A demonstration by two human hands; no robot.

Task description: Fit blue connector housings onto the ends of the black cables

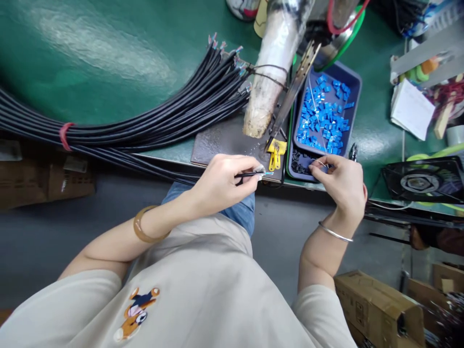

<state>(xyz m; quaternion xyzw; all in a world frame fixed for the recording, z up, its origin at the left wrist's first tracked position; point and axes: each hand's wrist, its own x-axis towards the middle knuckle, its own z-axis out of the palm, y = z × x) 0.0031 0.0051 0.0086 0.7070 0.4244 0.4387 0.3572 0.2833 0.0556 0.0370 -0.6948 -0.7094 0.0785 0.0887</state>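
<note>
My left hand [232, 181] pinches the end of a black cable, and thin coloured wires [268, 173] stick out past its fingertips. At the near edge of the bins, my right hand [337, 179] is closed on a thin pale strand of wire [321, 163]. Just behind it, small blue connectors [326, 113] fill a grey-blue tray [357, 82], which sits over a lower bin of small black parts [299, 162]. Between my hands lies a yellow tool [276, 153] on a dark plate [217, 145].
A bundle of black cables [145, 130] tied in red runs across the green table [90, 58]. A plastic-wrapped nozzle-like tube [270, 72] hangs over the plate. At right are a black fan [422, 181] and a paper pad [413, 108]. Cardboard boxes [380, 299] stand below.
</note>
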